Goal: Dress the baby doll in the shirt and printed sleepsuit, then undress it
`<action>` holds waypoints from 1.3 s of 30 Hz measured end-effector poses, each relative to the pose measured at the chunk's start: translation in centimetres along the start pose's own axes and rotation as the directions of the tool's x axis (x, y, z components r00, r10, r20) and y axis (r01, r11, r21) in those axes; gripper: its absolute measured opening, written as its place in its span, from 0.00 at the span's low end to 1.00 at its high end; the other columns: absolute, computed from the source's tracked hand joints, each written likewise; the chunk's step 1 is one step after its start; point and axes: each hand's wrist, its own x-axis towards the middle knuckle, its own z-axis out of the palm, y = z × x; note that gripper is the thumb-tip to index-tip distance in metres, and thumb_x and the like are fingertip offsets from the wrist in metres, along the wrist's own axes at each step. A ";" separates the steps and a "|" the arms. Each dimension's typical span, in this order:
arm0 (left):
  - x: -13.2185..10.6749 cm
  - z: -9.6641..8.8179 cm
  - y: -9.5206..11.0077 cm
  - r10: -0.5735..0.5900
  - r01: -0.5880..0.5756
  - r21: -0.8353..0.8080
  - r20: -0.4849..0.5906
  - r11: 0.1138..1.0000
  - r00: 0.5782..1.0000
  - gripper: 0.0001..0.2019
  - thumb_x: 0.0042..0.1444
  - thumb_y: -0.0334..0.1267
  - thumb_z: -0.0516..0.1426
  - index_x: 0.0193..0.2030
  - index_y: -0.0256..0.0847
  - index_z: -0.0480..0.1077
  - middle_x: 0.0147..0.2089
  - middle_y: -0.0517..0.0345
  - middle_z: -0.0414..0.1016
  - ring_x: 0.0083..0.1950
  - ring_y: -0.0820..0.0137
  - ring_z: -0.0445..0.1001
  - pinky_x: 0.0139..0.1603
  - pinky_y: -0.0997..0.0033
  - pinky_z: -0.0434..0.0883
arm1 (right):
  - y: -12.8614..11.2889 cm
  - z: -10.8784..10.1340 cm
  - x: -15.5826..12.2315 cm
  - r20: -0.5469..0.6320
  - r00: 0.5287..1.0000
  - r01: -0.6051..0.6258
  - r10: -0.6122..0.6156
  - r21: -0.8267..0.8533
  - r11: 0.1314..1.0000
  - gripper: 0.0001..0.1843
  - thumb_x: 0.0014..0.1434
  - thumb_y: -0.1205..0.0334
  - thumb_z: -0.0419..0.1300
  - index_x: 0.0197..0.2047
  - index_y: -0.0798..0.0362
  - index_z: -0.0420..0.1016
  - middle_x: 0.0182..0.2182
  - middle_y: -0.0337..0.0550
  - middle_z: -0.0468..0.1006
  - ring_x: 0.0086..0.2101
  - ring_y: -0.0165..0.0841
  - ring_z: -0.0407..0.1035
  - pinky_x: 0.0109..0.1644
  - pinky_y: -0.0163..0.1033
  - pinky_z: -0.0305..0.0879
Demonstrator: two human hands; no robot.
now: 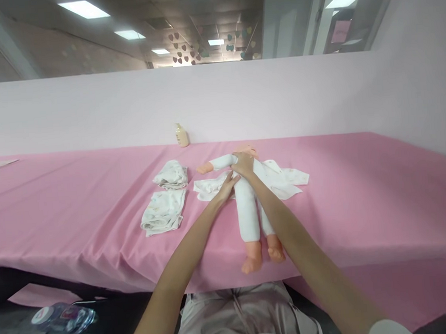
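Note:
A baby doll in a white body suit lies on the pink-covered table with its feet toward me. My right hand is closed over its upper chest near the shoulder, hiding part of the neck and head. Against the doll's side at the waist rests my left hand, its fingers stretched out and the thumb apart. Spread beneath the doll is a small white shirt, with a sleeve out on each side. One doll arm reaches out to the left.
Two folded white cloths, an upper one and a lower one, lie left of the doll. A pump bottle stands by the white wall. At lower left, a plastic water bottle lies on a black surface. The pink tablecloth hangs over the front edge.

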 end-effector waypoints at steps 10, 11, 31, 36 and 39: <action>-1.7 1.0 0.0 -0.050 0.049 -0.009 -0.061 0.999 0.997 0.53 0.43 0.33 0.64 0.69 0.51 0.33 0.66 0.45 0.53 0.55 0.57 0.69 0.46 0.63 0.73 | 7.1 -2.7 -5.4 -0.109 0.991 0.103 -0.079 0.237 0.966 0.21 0.59 0.56 0.46 0.50 0.54 0.71 0.51 0.47 0.73 0.52 0.37 0.65 0.59 0.45 0.56; -1.7 1.0 0.0 -0.043 0.043 -0.007 -0.080 0.999 0.996 0.54 0.42 0.31 0.63 0.69 0.53 0.33 0.67 0.46 0.52 0.55 0.58 0.69 0.45 0.64 0.73 | 8.2 -2.9 -5.7 -0.117 0.990 0.107 -0.078 0.273 0.956 0.22 0.60 0.55 0.45 0.51 0.54 0.70 0.51 0.48 0.73 0.52 0.37 0.65 0.59 0.45 0.55; -1.5 -1.4 2.7 0.085 -0.043 0.134 -0.330 0.990 0.940 0.49 0.44 0.31 0.62 0.68 0.52 0.38 0.63 0.51 0.59 0.50 0.59 0.72 0.51 0.57 0.70 | 13.6 -3.4 -7.2 -0.045 0.989 -0.143 0.138 -0.474 0.869 0.31 0.54 0.71 0.45 0.62 0.54 0.54 0.60 0.52 0.60 0.60 0.41 0.49 0.63 0.59 0.36; -1.7 -3.1 4.8 0.180 -0.097 0.235 -0.364 0.967 0.914 0.43 0.43 0.29 0.61 0.67 0.43 0.49 0.64 0.55 0.59 0.59 0.57 0.65 0.59 0.61 0.63 | 15.6 -4.7 -7.1 -0.114 0.934 -0.354 0.339 -0.422 0.835 0.27 0.54 0.70 0.44 0.57 0.52 0.62 0.55 0.54 0.65 0.56 0.45 0.55 0.58 0.63 0.43; -1.2 -4.4 5.0 0.248 -0.157 0.265 -0.358 0.952 0.900 0.39 0.42 0.28 0.59 0.64 0.40 0.55 0.67 0.58 0.53 0.64 0.59 0.58 0.62 0.67 0.60 | 17.0 -6.1 -7.1 -0.148 0.870 -0.484 0.470 -0.432 0.761 0.27 0.52 0.71 0.45 0.56 0.54 0.64 0.54 0.56 0.66 0.56 0.48 0.56 0.57 0.65 0.43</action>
